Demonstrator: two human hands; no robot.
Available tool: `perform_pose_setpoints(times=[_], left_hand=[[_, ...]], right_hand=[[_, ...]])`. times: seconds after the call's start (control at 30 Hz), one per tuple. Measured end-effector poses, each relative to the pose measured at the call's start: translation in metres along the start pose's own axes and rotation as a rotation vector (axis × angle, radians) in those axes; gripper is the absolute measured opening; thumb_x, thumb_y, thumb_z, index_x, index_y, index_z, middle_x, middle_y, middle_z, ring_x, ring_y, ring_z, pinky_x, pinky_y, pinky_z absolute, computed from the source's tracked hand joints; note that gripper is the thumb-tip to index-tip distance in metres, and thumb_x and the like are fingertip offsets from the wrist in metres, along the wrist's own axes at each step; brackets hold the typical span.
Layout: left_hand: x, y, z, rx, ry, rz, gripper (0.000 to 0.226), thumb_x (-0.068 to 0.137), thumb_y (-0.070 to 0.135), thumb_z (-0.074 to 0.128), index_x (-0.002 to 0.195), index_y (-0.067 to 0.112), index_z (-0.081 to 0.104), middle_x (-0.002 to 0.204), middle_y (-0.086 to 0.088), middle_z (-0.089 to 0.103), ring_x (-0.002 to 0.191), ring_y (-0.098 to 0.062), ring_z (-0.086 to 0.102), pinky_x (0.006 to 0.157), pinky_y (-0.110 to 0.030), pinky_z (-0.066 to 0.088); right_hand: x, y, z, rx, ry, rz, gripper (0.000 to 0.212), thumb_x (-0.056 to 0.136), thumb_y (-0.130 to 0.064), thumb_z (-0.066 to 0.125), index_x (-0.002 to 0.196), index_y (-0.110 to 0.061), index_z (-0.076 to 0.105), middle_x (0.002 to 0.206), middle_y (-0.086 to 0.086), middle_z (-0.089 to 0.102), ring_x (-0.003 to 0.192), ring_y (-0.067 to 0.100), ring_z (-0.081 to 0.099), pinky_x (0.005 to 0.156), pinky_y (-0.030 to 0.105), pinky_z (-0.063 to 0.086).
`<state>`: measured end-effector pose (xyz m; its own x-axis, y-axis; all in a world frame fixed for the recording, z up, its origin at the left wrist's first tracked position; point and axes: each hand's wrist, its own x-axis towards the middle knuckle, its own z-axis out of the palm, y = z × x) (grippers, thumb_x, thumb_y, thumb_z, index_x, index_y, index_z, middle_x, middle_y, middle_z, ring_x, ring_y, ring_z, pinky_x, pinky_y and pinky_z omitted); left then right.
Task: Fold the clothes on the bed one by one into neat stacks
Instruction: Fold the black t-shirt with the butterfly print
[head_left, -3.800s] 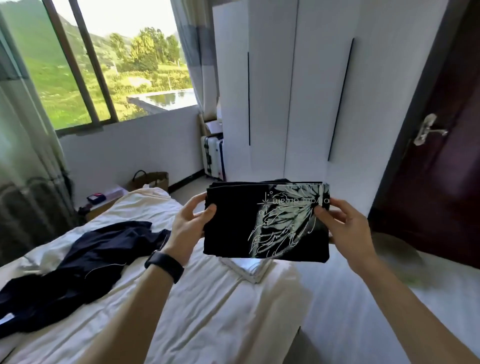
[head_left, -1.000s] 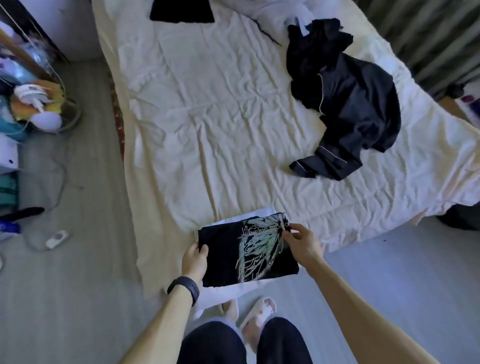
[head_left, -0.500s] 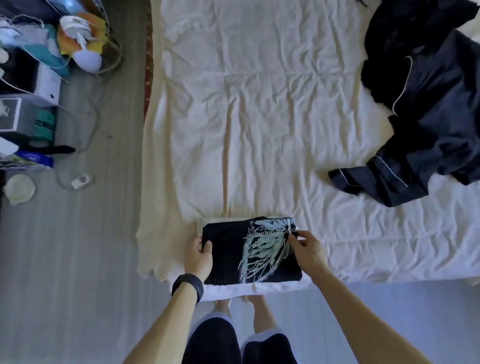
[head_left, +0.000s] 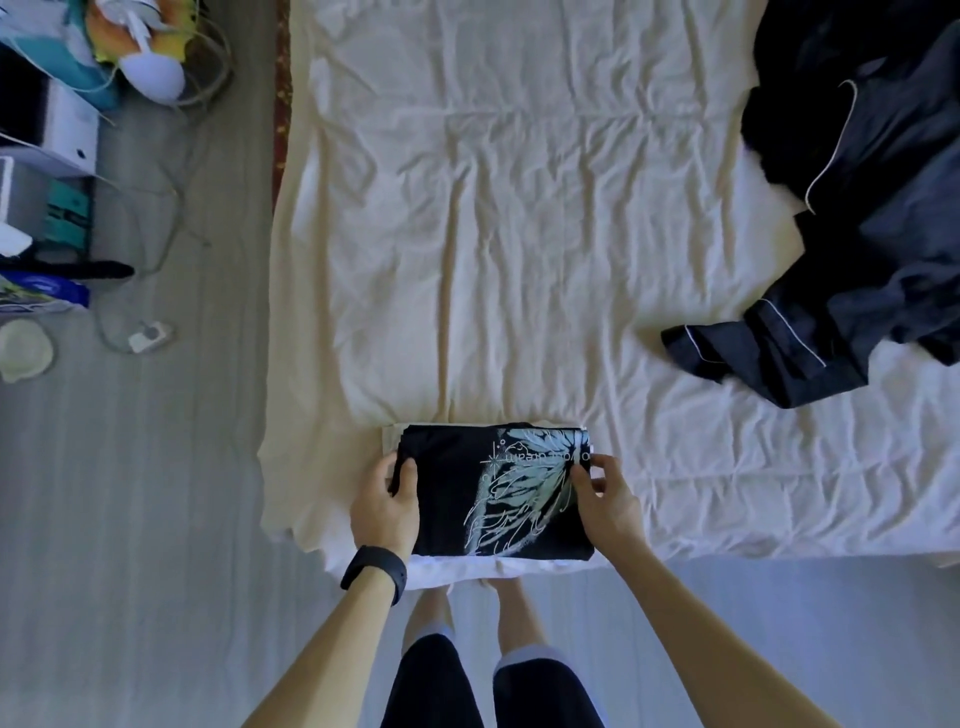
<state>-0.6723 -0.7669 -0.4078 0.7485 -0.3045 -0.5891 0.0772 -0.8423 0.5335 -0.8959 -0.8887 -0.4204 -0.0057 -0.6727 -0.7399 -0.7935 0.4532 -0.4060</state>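
A folded black T-shirt with a pale butterfly print (head_left: 467, 493) lies on a folded white garment (head_left: 467, 564) at the near edge of the bed (head_left: 519, 234). My left hand (head_left: 387, 506) grips the shirt's left edge, thumb on top. My right hand (head_left: 605, 501) pinches its right edge near the print. A crumpled dark navy garment with white piping (head_left: 852, 234) lies unfolded at the bed's right side.
The cream sheet (head_left: 291, 493) hangs over the bed's left corner. On the floor at left stand boxes (head_left: 57, 150), a small fan (head_left: 150, 67), cables with a white adapter (head_left: 148, 338) and a pale bowl (head_left: 23, 351). My legs stand at the bed's edge.
I turned from the wardrobe toward the bed and lowered the folded black shirt onto the white stack at the near edge. Both hands stay on its sides.
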Motion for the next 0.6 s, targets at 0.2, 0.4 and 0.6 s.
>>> perform_pose_setpoints(times=[0.2, 0.4, 0.6], left_hand=[[0.008, -0.001, -0.001, 0.068, -0.029, 0.055, 0.036, 0.101, 0.034, 0.053, 0.133, 0.018, 0.056, 0.131, -0.005, 0.063, 0.123, -0.028, 0.057, 0.096, -0.036, 0.045], [-0.022, -0.013, 0.018, 0.590, 0.021, 0.768, 0.055, 0.094, 0.040, 0.052, 0.145, 0.018, 0.051, 0.150, -0.012, 0.045, 0.134, -0.034, 0.046, 0.103, -0.053, 0.040], [-0.012, -0.021, 0.042, 0.877, -0.200, 0.980, 0.068, 0.096, 0.054, 0.041, 0.158, 0.031, 0.027, 0.168, 0.000, 0.014, 0.154, -0.023, 0.014, 0.119, -0.058, 0.019]], right_hand=[[-0.007, -0.008, 0.003, 0.056, 0.066, -0.002, 0.028, 0.100, -0.052, 0.052, 0.124, -0.038, 0.056, 0.103, -0.003, 0.070, 0.091, 0.020, 0.067, 0.087, 0.042, 0.056], [-0.038, 0.001, 0.017, -0.184, 0.389, -0.347, 0.050, 0.101, -0.043, 0.052, 0.146, -0.020, 0.047, 0.148, 0.008, 0.047, 0.133, 0.030, 0.047, 0.109, 0.046, 0.035], [-0.029, 0.012, 0.053, -0.594, 0.306, -0.652, 0.059, 0.100, -0.050, 0.040, 0.157, -0.036, 0.034, 0.169, -0.001, 0.018, 0.157, 0.020, 0.008, 0.124, 0.053, 0.010]])
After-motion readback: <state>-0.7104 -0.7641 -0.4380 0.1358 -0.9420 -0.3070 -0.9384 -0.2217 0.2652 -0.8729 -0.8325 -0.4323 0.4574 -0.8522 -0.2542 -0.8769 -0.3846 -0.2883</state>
